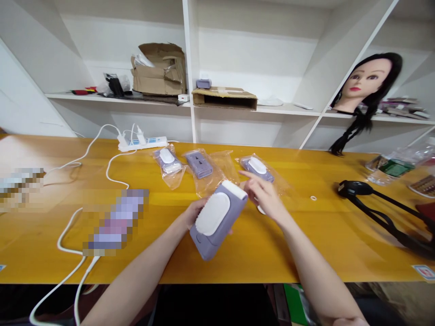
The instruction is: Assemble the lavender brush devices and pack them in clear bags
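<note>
My left hand (194,213) is wrapped round a lilac box-shaped device (222,228). The device is tilted, with a white oval pad with a ridged edge (213,214) on its face and a white strip across its upper end. Most of my left fingers are hidden behind it. Close by that upper end is my right hand (265,195), its index finger stretched out and its other fingers loosely bent. Whether it touches the device I cannot tell. A white rounded piece (261,209) shows partly beneath my right hand.
Behind lie bagged lilac devices: one on the left (168,159), one in the middle (199,164), one on the right (257,167). A phone (117,222) with white cables is at left, near a power strip (149,143). Black straps (367,199) and bottles (396,167) are at right.
</note>
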`<state>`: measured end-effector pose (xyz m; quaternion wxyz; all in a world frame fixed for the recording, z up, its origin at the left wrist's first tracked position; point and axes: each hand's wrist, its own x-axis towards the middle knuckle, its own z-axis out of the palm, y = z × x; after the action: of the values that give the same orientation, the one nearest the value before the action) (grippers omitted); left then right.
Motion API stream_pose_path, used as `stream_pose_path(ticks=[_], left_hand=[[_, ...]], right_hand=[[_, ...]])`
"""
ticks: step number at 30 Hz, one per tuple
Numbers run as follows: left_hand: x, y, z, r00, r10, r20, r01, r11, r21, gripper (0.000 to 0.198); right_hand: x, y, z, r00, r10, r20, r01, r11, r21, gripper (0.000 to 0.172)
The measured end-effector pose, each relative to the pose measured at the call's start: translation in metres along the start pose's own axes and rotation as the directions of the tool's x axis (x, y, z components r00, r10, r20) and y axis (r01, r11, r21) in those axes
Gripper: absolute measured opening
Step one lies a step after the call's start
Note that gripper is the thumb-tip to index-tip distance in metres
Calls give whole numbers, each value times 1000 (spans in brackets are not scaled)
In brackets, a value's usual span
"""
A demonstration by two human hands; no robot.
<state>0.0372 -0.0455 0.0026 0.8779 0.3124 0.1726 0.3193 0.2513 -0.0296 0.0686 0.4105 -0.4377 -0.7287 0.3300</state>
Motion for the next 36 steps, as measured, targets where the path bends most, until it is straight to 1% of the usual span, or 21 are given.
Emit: stream_pose_path(ticks=[2,3,4,5,7,9,11,14,18,20,22,23,25,26,28,31,34,36], left_hand=[[1,5,-5,1000,15,2,-15,999,-42,41],[1,7,-6,1000,22,-1,-22,998,-51,42],[1,9,-8,999,31,-7,-31,998,-49,43],[1,10,-8,999,43,-16,-43,998,-39,44],[1,12,-9,998,57,-37,-57,998,-13,43],[3,11,-9,995,79,-53,-79,997,2,40],[5,9,-10,992,102,-71,-101,995,12,35],[8,6,-12,988,119,-95,-120,993,-2,34],[9,6,-9,992,77,-100,-82,996,-44,37],[8,8,-4,983,77,-169,-87,995,-53,34],[8,10,1,948,124,-292,-142,989,-40,26],[8,10,2,926,148,-347,-169,985,-31,21],[8,10,3,895,186,-405,-214,976,-25,16],[9,10,3,890,197,-410,-231,972,-33,16],[9,9,1,894,207,-397,-248,967,-55,20],[9,9,0,894,216,-392,-257,965,-55,25],[7,10,3,874,215,-436,-255,966,-37,25],[5,13,4,863,211,-459,-252,967,-30,24]], right_hand=[[6,4,-18,989,25,-145,-42,992,-121,48],[9,7,-27,978,41,-203,-86,972,-220,45],[12,10,-35,968,72,-241,-153,929,-336,41],[14,13,-41,961,116,-249,-223,860,-459,37],[18,19,-47,948,243,-204,-316,678,-664,31],[19,25,-46,915,375,-147,-341,528,-778,29],[19,28,-40,882,455,-123,-349,457,-818,30],[19,32,-30,859,494,-136,-373,421,-827,35],[20,37,-24,835,535,-128,-381,396,-836,46],[20,39,-23,828,549,-111,-374,394,-840,52],[21,41,-21,822,561,-99,-369,393,-842,54],[21,41,-21,818,566,-96,-370,390,-843,53],[21,41,-20,814,574,-94,-370,386,-845,52],[22,41,-19,813,575,-92,-369,386,-846,51],[22,42,-19,817,570,-89,-363,388,-847,50],[22,43,-20,823,561,-90,-357,387,-850,43],[22,44,-21,831,548,-94,-347,379,-858,36],[22,42,-21,848,521,-100,-331,374,-866,35]])
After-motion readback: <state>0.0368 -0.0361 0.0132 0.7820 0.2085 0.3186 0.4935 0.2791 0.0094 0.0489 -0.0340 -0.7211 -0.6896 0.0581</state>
